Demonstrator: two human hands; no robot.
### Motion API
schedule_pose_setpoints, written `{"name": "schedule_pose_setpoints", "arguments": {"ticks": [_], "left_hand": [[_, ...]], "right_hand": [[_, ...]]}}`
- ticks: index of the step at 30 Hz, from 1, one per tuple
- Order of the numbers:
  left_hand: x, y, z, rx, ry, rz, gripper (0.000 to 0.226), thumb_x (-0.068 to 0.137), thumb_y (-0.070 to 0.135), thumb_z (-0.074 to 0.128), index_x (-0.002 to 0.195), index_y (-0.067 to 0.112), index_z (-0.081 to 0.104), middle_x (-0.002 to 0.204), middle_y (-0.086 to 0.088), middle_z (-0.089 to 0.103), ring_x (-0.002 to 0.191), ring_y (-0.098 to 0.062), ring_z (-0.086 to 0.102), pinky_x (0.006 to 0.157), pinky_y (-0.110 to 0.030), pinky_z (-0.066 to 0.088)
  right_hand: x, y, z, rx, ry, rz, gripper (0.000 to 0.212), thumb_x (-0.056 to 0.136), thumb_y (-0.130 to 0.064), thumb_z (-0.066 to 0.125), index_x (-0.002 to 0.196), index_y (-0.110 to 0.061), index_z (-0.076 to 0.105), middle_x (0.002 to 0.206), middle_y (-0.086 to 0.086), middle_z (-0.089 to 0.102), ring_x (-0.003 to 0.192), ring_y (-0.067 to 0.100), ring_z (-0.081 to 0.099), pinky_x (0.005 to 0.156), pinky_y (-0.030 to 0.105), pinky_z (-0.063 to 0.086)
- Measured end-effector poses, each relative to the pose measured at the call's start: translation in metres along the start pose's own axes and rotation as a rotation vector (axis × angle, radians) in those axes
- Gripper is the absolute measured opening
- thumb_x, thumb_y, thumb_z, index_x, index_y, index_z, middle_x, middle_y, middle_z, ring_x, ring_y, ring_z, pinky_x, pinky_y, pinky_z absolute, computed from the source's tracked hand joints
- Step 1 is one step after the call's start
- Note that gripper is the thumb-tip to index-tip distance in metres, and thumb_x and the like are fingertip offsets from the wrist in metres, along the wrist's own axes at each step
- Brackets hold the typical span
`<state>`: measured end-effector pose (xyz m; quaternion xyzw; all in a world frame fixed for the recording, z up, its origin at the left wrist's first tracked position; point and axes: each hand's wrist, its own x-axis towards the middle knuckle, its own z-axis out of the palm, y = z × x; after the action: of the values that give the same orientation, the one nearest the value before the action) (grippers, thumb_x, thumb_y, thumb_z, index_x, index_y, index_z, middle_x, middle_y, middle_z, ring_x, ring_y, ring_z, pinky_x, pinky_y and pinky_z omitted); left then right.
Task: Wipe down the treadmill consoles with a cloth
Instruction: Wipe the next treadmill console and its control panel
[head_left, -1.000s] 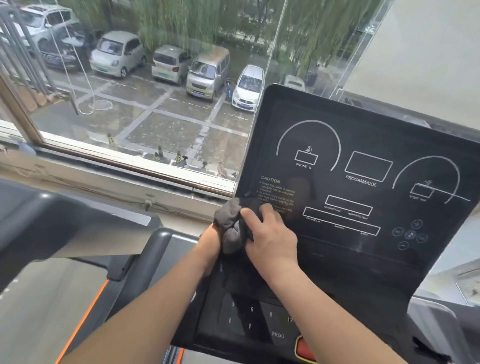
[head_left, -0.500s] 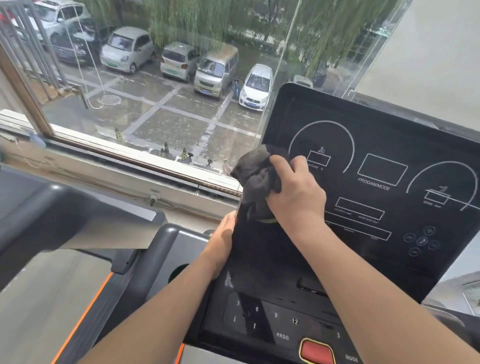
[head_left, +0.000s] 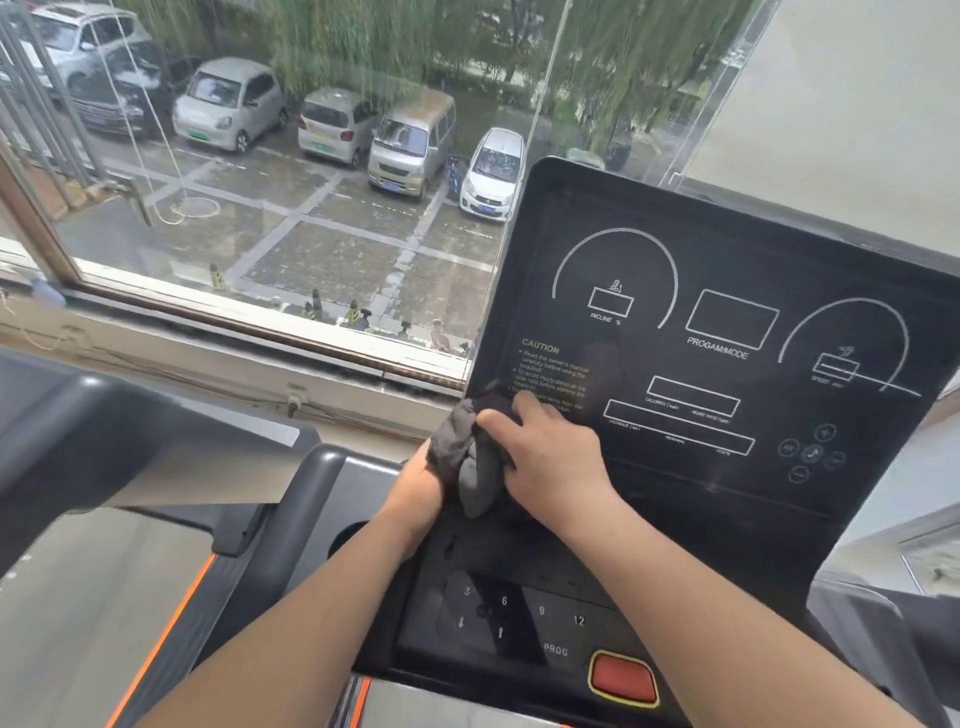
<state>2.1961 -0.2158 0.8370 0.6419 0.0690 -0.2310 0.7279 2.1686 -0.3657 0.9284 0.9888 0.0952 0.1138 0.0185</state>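
Treadmill console (head_left: 727, 338) is sitting right of centre, its display rising behind the keypad (head_left: 519, 613). Cloth (head_left: 470, 457) is lying on the display's lower-left corner under the right hand (head_left: 550, 462). Left hand (head_left: 421, 488) is sitting just left, at the console's edge, fingers hiding behind the cloth. Stop button (head_left: 623, 678) is sitting right of the keypad, nearest. Window (head_left: 260, 208) is running behind-left, with parked cars (head_left: 410, 140) beyond.

bright daylight through the window (head_left: 270, 218); soft glare on the console (head_left: 727, 467); wide-angle bending at edges.

Glossy black console (head_left: 727, 249), soft dark cloth (head_left: 467, 462)
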Motion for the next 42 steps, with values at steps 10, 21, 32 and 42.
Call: {"name": "schedule_pose_setpoints", "arguments": {"ticks": [10, 21, 32, 42], "left_hand": [[0.0, -0.002, 0.001, 0.163, 0.049, 0.097, 0.039, 0.112, 0.043, 0.033, 0.123, 0.026, 0.066, 0.122, 0.0, 0.072, 0.109, -0.008, 0.066, 0.087, -0.026, 0.051], [-0.006, 0.002, 0.01, 0.21, 0.119, 0.128, 0.037, 0.112, 0.037, 0.034, 0.119, 0.029, 0.069, 0.12, 0.005, 0.072, 0.117, -0.014, 0.065, 0.102, -0.035, 0.051], [-0.01, 0.001, 0.024, 0.252, 0.256, 0.041, 0.044, 0.11, 0.041, 0.022, 0.135, 0.032, 0.057, 0.129, 0.006, 0.059, 0.122, -0.018, 0.051, 0.103, -0.034, 0.035], [-0.025, 0.011, 0.024, 0.267, 0.229, 0.1, 0.048, 0.113, 0.034, 0.022, 0.146, 0.022, 0.055, 0.132, 0.007, 0.056, 0.128, -0.015, 0.049, 0.103, -0.028, 0.034]], "right_hand": [[0.01, 0.006, -0.009, 0.142, 0.179, 0.206, 0.057, 0.07, -0.011, 0.074, 0.124, -0.027, 0.064, 0.103, 0.009, 0.052, 0.085, 0.034, 0.06, 0.06, 0.035, 0.044], [-0.033, 0.027, 0.005, 0.032, 0.027, 0.13, 0.056, 0.059, -0.014, 0.08, 0.112, -0.029, 0.07, 0.099, 0.006, 0.063, 0.076, 0.03, 0.063, 0.05, 0.03, 0.043], [-0.113, 0.103, -0.007, 0.018, -0.106, 0.534, 0.057, 0.077, -0.018, 0.068, 0.133, -0.03, 0.061, 0.126, 0.004, 0.056, 0.113, 0.032, 0.053, 0.072, 0.036, 0.048], [-0.082, 0.036, 0.0, 0.106, -0.105, 0.423, 0.062, 0.076, -0.026, 0.067, 0.138, -0.031, 0.059, 0.125, 0.003, 0.059, 0.118, 0.031, 0.053, 0.083, 0.037, 0.048]]}}
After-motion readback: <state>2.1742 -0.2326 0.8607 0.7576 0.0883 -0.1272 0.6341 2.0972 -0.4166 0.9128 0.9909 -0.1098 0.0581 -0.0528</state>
